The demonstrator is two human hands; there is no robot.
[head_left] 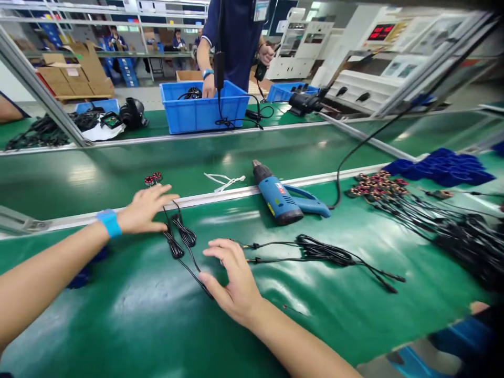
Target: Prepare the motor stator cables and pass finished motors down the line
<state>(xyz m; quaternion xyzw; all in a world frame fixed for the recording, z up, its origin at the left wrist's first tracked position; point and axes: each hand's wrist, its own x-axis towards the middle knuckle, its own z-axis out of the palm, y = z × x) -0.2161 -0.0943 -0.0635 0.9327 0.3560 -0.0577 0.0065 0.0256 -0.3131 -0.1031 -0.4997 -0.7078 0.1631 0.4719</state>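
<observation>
My left hand (146, 211), with a blue wristband, is open, its fingers spread beside the upper ends of two black cables (184, 231) tied in small bundles. Just beyond its fingers are two small round red-and-black coil parts (153, 178). Over the green mat, my right hand (233, 283) is also open, thumb and fingers apart. Its thumb is close to the lower cable ends; whether they touch I cannot tell. Past its fingertips lies another pair of black cables (325, 250), bundled in the middle, with their left ends partly hidden by that hand.
A blue heat gun (279, 197) rests across the metal rail, its cord running up right. White strips (224, 181) lie left of it. Piled at right are coil-ended cables (378, 186) and blue pieces (443, 167). Across the line, a person reaches into a blue bin (185, 116).
</observation>
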